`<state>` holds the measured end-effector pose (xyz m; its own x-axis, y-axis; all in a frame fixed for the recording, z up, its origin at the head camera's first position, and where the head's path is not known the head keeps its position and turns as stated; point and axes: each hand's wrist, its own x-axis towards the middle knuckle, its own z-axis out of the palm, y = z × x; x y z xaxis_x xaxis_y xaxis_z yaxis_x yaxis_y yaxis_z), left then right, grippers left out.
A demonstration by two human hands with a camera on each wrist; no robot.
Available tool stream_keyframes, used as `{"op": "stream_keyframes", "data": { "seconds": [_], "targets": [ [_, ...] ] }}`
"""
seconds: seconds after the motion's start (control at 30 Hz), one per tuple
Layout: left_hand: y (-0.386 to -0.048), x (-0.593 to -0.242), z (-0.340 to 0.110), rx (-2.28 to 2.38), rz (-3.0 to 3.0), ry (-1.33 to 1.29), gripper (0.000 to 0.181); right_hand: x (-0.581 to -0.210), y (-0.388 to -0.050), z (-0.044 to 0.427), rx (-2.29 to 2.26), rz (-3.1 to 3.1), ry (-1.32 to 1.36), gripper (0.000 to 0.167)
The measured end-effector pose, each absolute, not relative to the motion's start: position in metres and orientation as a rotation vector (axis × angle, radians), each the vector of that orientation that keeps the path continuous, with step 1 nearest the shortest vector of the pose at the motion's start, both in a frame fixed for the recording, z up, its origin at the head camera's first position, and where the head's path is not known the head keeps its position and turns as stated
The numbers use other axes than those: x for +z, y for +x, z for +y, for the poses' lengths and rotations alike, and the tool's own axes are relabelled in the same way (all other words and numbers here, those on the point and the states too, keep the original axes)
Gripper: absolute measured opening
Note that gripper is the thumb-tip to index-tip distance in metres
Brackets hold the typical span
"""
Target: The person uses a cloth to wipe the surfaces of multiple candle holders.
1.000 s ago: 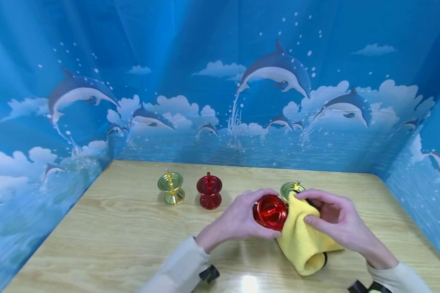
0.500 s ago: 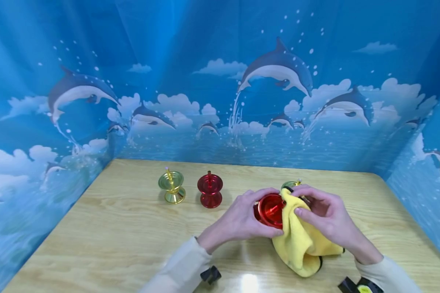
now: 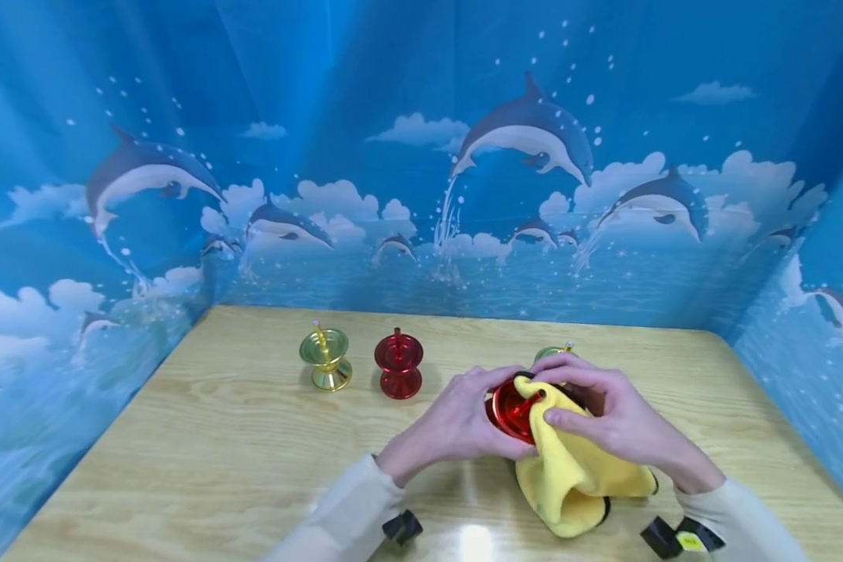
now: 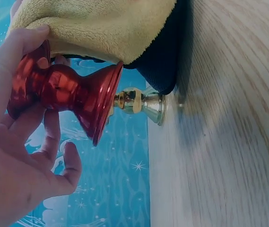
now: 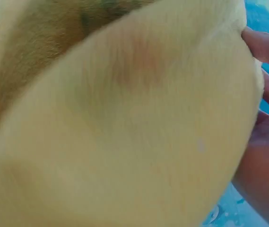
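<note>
In the head view my left hand (image 3: 464, 421) grips a shiny red candle holder (image 3: 509, 414), a dish on a flared foot with a thin post in its middle. It is lifted off the table and tilted, its dish facing up toward me. My right hand (image 3: 618, 414) pinches a yellow cloth (image 3: 562, 476) with a dark back and presses it to the dish's right rim. Seen from the left wrist, thumb and fingers curl round one end of the red holder (image 4: 61, 90), and the cloth (image 4: 96, 28) covers one side. In the right wrist view the cloth (image 5: 139, 132) hides most.
A gold candle holder (image 3: 330, 367) and a red one (image 3: 399, 367) stand upright at the table's back left. Another gold holder (image 3: 551, 353) stands behind my right hand, mostly hidden. The wooden table (image 3: 218, 453) ends at a blue dolphin-print curtain (image 3: 407, 156).
My right hand has moved left with the yellow cloth, which now covers more of the red candle holder's dish. The gold holder behind is more hidden. My left hand has barely moved.
</note>
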<state>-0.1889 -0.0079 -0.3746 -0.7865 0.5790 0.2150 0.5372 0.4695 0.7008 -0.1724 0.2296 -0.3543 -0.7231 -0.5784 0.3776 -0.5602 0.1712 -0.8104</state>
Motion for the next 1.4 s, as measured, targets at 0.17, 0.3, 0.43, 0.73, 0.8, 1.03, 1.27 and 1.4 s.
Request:
{"op": "stream_keyframes", "data": {
  "seconds": [0.17,0.3,0.43,0.73,0.8,1.03,1.27,1.4],
  "targets": [
    [-0.190,-0.376,-0.008,1.229,2.646,1.005,0.081,-0.356,-0.172,0.222,-1.494,2.592,-1.205,0.036],
    [-0.191,-0.377,-0.009,1.215,2.661,1.023,0.076,-0.357,-0.174,0.218,-1.370,2.697,-1.279,0.035],
    [-0.193,-0.377,-0.009,1.163,2.688,1.055,0.072,-0.363,-0.176,0.218,-1.269,2.769,-1.346,0.034],
    [-0.194,-0.378,-0.011,1.074,2.693,1.082,0.073,-0.370,-0.180,0.217,-1.266,2.757,-1.432,0.035],
    [-0.195,-0.378,-0.011,1.057,2.697,1.097,0.074,-0.370,-0.181,0.217,-1.282,2.742,-1.436,0.035],
    [-0.196,-0.377,-0.013,1.048,2.692,1.029,0.078,-0.370,-0.178,0.219,-1.229,2.944,-1.371,0.039],
    [-0.197,-0.381,-0.016,1.071,2.706,0.966,0.082,-0.369,-0.176,0.219,-1.372,2.892,-1.276,0.037],
    [-0.196,-0.383,-0.016,1.098,2.716,0.999,0.083,-0.370,-0.175,0.217,-1.388,2.820,-1.181,0.031]
  ]
}}
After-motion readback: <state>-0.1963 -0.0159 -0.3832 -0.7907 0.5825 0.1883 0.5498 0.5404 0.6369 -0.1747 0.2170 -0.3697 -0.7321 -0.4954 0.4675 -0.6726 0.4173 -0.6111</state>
